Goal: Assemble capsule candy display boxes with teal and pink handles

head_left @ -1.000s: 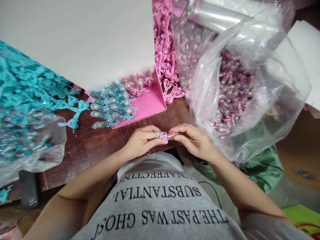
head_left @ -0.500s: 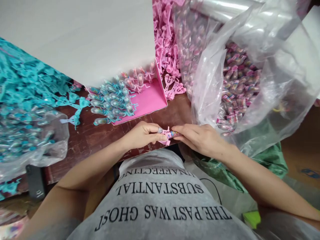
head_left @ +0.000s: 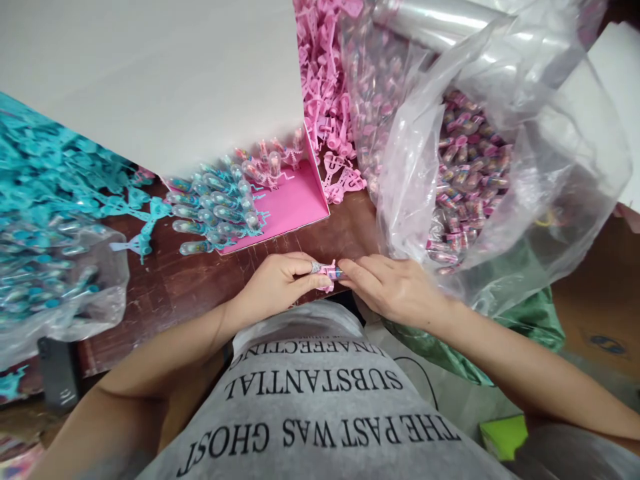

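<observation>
Just above the table's front edge, both hands meet around one small item. My left hand (head_left: 277, 283) pinches a pink plastic clip piece (head_left: 328, 271) between thumb and fingers. My right hand (head_left: 395, 287) is closed on a small clear tube with coloured contents (head_left: 338, 273), whose visible end sits against the pink piece; how deep it goes in is hidden by the fingers. Ahead lies a pink box (head_left: 297, 203) with a white raised side. Rows of teal-based tubes (head_left: 220, 208) and several pink-based tubes (head_left: 267, 163) stand in and along it.
Right, an open plastic bag (head_left: 415, 153) holds many pink-capped tubes (head_left: 463, 173). Behind the box lie loose pink clip pieces (head_left: 327, 93). Left are a teal clip pile (head_left: 60, 160), a bag of teal tubes (head_left: 55, 267) and a dark phone (head_left: 59, 373) at the table's edge.
The tube and pink piece are closer together, with less of the tube showing between my hands. The whole view has shifted slightly.
</observation>
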`<control>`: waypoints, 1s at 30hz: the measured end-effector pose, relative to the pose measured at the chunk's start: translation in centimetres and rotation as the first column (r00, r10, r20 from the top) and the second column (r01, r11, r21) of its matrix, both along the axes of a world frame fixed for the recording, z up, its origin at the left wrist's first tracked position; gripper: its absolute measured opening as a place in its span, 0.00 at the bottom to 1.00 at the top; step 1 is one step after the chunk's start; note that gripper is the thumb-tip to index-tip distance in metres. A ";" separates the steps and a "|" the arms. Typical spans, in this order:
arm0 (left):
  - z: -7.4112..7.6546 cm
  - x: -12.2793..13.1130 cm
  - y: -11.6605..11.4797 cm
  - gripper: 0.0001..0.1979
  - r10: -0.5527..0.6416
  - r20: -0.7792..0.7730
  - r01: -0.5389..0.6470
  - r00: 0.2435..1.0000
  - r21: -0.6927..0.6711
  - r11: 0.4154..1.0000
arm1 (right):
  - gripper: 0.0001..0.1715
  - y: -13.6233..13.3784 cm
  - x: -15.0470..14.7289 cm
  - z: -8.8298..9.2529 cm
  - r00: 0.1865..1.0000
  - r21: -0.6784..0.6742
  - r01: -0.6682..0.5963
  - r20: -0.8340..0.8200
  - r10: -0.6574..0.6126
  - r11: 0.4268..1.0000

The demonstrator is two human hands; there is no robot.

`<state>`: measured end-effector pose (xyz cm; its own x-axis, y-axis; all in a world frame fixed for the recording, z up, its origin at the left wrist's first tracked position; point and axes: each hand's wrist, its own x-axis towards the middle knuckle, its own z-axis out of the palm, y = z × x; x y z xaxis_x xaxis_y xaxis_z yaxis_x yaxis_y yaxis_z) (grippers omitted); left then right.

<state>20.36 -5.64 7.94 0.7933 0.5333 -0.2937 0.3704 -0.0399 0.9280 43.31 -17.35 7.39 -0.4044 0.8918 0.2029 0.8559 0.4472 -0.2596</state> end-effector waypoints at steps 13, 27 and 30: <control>-0.6 -0.3 0.9 0.09 -0.231 0.082 0.178 0.969 0.412 0.894 | 0.23 -0.1 0.2 1.7 0.466 -0.777 -0.245 -0.619 -0.632 0.580; -3.9 0.3 0.4 0.27 0.352 0.041 -0.315 0.935 -0.357 0.879 | 0.20 -1.1 10.5 -3.6 0.636 -0.161 0.761 -0.007 -0.772 0.628; -3.4 -0.2 0.5 0.22 0.357 -0.013 -0.330 0.934 -0.413 0.849 | 0.20 -1.6 7.1 -0.7 0.676 -0.132 0.622 -0.408 -0.614 0.772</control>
<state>20.11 -5.19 4.55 0.6050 0.6213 -0.4980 0.2324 0.4604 0.8567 50.38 -18.93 6.71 0.3619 0.9032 0.2306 0.7538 -0.1379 -0.6425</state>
